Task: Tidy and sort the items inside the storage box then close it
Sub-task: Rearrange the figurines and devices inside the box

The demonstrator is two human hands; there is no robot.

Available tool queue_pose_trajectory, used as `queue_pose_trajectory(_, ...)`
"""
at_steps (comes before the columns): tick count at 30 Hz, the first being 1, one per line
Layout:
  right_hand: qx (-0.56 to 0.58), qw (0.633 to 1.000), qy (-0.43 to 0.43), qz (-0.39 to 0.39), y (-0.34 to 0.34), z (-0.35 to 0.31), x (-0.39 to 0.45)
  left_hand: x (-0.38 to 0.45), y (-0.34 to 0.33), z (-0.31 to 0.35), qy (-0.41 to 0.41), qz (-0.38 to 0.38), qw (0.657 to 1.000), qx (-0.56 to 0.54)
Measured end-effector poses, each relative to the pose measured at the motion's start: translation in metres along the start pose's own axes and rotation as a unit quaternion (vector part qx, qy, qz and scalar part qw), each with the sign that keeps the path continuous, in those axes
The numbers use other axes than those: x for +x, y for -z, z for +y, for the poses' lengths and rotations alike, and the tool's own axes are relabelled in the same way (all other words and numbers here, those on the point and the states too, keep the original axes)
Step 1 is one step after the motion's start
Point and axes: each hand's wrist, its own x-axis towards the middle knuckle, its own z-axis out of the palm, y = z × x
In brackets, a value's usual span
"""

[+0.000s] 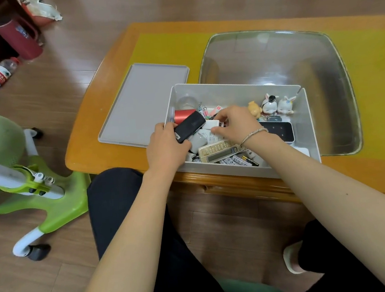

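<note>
The sorting is well in hand and nowhere near the closing. The box [235, 90] sits at the near edge of the table [112, 59], open, and its lid [140, 103] lies flat just to its left, touching the box's left wall or nearly so. Both hands are down among the clutter.

The left hand [165, 146] grips a black case [188, 127], fingers curled round its near end, lifting it aslant over the heap. The right hand [237, 123], a bracelet [255, 133] at its wrist, pinches a small white block [209, 125] beside the case.

I judge the next move to be finding each piece a place: the right half of the box has bare floor, so like things could be gathered there. The lid is close by for when that is done.

The box is pale grey plastic with straight walls. At the back stand three figurines [271, 106]; a dark phone [277, 129] lies flat before them. On the left are a red cylinder [184, 116] and a clear tape roll [186, 103]. A beige remote [220, 151] lies across the near side, and loose batteries [237, 160] are along the front wall.
</note>
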Motion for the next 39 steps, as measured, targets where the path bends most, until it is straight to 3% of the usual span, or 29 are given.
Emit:
queue_pose_trajectory(9, 0.051, 0.995, -0.032, 0.082, 0.01, 0.012, -0.001, -0.006, 0.0, 0.002, -0.029, 0.091, 0.995, -0.037)
queue_pose_trajectory(14, 0.104, 0.989, -0.048, 0.091, 0.009, 0.014, 0.0, -0.01, 0.001, 0.003, -0.032, 0.118, 0.989, -0.08)
queue_pose_trajectory(17, 0.149, 0.983, -0.056, 0.094, 0.008, 0.011, 0.001, -0.01, 0.001, 0.004, -0.023, 0.121, 0.989, -0.084)
queue_pose_trajectory(28, 0.137, 0.986, -0.051, 0.086, 0.008, 0.017, 0.003, -0.01, 0.002, 0.003, -0.014, 0.109, 0.989, -0.097)
queue_pose_trajectory(35, 0.092, 0.996, 0.008, 0.02, 0.019, 0.038, -0.01, -0.01, 0.002, 0.004, -0.015, 0.107, 0.99, -0.095)
queue_pose_trajectory(39, -0.018, 0.995, 0.037, -0.091, 0.02, 0.045, -0.018, -0.009, 0.003, 0.004, -0.01, 0.106, 0.99, -0.098)
